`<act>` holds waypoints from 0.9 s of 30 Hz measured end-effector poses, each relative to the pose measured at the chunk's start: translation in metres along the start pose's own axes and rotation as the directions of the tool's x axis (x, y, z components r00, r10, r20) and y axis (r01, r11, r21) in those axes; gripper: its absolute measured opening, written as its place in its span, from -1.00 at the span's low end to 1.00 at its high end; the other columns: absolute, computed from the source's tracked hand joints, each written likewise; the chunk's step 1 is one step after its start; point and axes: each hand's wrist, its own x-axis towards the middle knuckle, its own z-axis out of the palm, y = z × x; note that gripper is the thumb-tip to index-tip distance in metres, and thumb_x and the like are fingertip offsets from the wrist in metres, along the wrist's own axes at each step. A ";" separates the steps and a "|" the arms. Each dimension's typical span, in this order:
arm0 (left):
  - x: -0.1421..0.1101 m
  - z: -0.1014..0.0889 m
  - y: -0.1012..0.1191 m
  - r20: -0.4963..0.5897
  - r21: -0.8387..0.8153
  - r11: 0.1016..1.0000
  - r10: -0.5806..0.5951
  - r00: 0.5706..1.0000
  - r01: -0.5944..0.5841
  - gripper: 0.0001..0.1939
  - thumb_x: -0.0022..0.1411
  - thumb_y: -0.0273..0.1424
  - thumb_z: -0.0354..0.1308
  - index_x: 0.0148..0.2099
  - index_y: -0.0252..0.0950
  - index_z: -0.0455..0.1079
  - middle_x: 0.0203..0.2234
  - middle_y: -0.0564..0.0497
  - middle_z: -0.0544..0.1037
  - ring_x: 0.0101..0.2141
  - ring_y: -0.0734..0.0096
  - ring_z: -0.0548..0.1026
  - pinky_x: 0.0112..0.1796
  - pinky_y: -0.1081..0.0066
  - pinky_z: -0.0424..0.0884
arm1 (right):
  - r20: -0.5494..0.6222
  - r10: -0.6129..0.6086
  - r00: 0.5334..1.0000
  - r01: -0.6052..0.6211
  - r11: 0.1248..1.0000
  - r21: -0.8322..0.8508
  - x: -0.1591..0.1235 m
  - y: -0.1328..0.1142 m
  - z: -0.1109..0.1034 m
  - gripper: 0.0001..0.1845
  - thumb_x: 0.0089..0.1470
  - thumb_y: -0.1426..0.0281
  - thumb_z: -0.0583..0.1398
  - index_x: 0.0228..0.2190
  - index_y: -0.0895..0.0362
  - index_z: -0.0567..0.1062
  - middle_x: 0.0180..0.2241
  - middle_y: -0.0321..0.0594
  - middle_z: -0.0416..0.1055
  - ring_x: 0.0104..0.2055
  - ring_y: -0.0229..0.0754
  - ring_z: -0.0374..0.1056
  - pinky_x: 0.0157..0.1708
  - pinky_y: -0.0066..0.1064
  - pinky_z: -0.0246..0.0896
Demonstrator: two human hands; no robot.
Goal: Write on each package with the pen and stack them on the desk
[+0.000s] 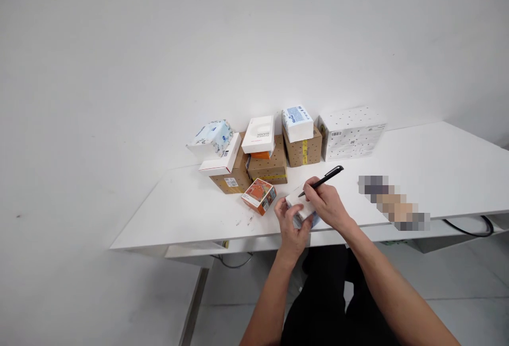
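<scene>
My left hand (pixel 291 225) is closed around a small white box (pixel 301 202) and steadies it at the near edge of the white table (pixel 417 165). My right hand (pixel 326 204) pinches a black pen (pixel 323 179), whose tip rests on the top of that box. An orange and red box (pixel 260 196) lies just left of my left hand.
Behind my hands stand several brown cardboard boxes (pixel 271 168) with white boxes (pixel 259 135) stacked on them, a blue and white box (pixel 296 122) and a light blue patterned box (pixel 212 136). A larger white dotted box (pixel 350 132) sits at the right. A blurred patch (pixel 393 204) lies right of my right hand. A black cable (pixel 473 226) hangs under the table edge.
</scene>
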 end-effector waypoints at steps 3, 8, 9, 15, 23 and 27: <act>0.000 0.000 0.000 -0.008 -0.008 1.000 0.003 1.000 -0.003 -0.75 0.15 -0.40 0.16 -0.10 -0.23 0.28 0.00 -0.15 0.16 0.05 0.18 0.27 -0.03 0.16 0.30 | 0.019 -0.007 1.000 0.007 1.000 -0.027 0.000 -0.001 0.000 -0.78 0.14 0.27 -0.02 -0.50 0.07 0.26 -0.64 -0.35 0.32 -0.54 -0.23 0.30 -0.50 -0.46 0.10; 0.000 0.000 -0.001 0.003 -0.027 1.000 -0.003 1.000 0.004 -0.74 0.15 -0.40 0.17 -0.09 -0.23 0.27 0.00 -0.15 0.15 0.05 0.19 0.27 -0.02 0.15 0.30 | 0.054 -0.031 0.998 0.034 0.997 -0.063 0.001 -0.001 0.000 -0.78 0.13 0.29 -0.03 -0.51 0.06 0.24 -0.64 -0.35 0.30 -0.57 -0.25 0.25 -0.51 -0.46 0.08; 0.000 0.000 -0.001 0.006 -0.023 1.000 -0.004 1.000 0.004 -0.74 0.15 -0.40 0.17 -0.09 -0.23 0.27 0.00 -0.15 0.14 0.05 0.18 0.27 -0.02 0.15 0.30 | 0.060 -0.032 0.998 0.036 0.997 -0.063 0.001 -0.001 0.000 -0.78 0.13 0.29 -0.03 -0.51 0.06 0.23 -0.64 -0.35 0.29 -0.57 -0.25 0.25 -0.52 -0.46 0.08; -0.001 0.000 -0.003 0.017 -0.005 1.000 -0.011 1.000 0.011 -0.73 0.15 -0.38 0.18 -0.09 -0.22 0.27 -0.01 -0.15 0.15 0.07 0.17 0.25 -0.01 0.14 0.30 | 0.063 -0.037 0.997 0.041 0.997 -0.063 0.001 -0.001 -0.001 -0.78 0.13 0.28 -0.04 -0.51 0.06 0.24 -0.63 -0.34 0.29 -0.55 -0.24 0.25 -0.50 -0.45 0.08; 0.000 -0.002 0.001 0.022 -0.011 0.999 -0.031 0.999 0.031 -0.73 0.15 -0.39 0.17 -0.08 -0.21 0.28 0.01 -0.14 0.14 0.08 0.19 0.26 -0.01 0.16 0.31 | -0.132 0.078 0.988 -0.033 0.947 0.318 -0.002 0.003 0.000 -0.75 0.10 0.22 0.06 -0.52 0.09 0.29 -0.63 -0.37 0.28 -0.59 -0.31 0.19 -0.56 -0.48 0.09; -0.009 -0.001 -0.004 0.060 -0.007 0.999 -0.044 0.997 0.045 -0.55 0.08 -0.39 0.24 0.02 -0.19 0.22 0.07 -0.17 0.12 0.11 0.12 0.24 0.03 0.08 0.29 | -0.261 0.291 0.920 -0.026 0.711 0.702 -0.007 0.010 -0.011 -0.81 0.06 0.23 0.12 -0.46 0.07 0.29 -0.69 -0.45 0.22 -0.69 -0.37 0.09 -0.70 -0.54 -0.06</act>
